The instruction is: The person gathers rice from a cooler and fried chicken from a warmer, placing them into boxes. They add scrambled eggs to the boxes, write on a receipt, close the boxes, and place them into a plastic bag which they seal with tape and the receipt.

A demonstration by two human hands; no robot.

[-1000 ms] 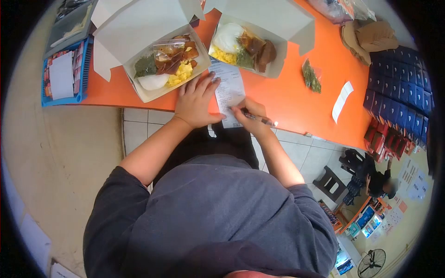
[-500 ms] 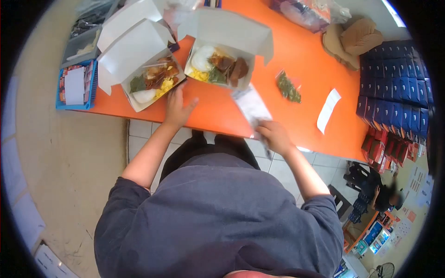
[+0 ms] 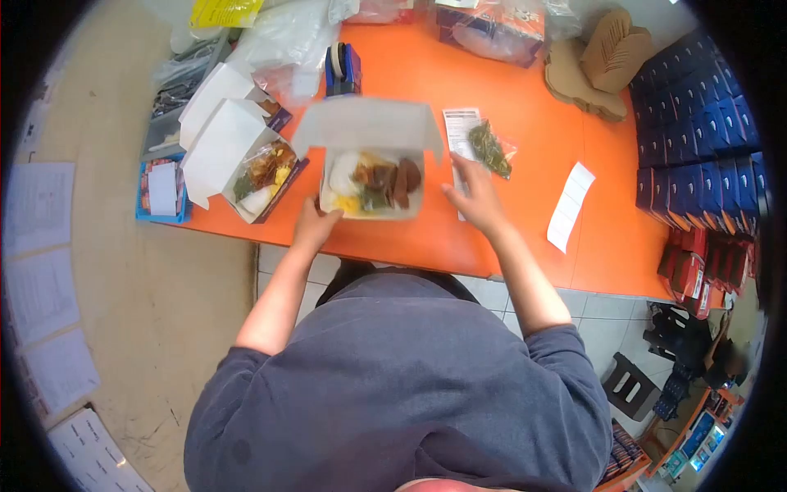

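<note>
An open white takeaway box (image 3: 373, 123) sits near the table's front edge, holding rice, yellow egg, greens and brown meat pieces. My left hand (image 3: 312, 227) grips its front left corner, thumb on the rim. To the box's right, my right hand (image 3: 475, 197) has its fingers stretched and apart, over the lower part of a printed receipt (image 3: 459, 123). A small clear bag of green leaves (image 3: 490, 149) overlaps that receipt. Left of my left hand stands a second open food box (image 3: 215, 152), tilted in view, with a third box (image 3: 215, 97) behind it.
The orange table (image 3: 566, 197) carries another paper slip (image 3: 571, 207) on the right. Stacked blue boxes (image 3: 697, 139) line the right edge. A tape dispenser (image 3: 343, 70), plastic bags (image 3: 283, 41) and brown cardboard (image 3: 615, 57) lie at the back. A blue basket (image 3: 162, 193) stands left.
The receipt my right hand held now lies on the table beside the leaf bag, and that hand has opened. My left hand has taken hold of the middle box, which sits nearer the front edge.
</note>
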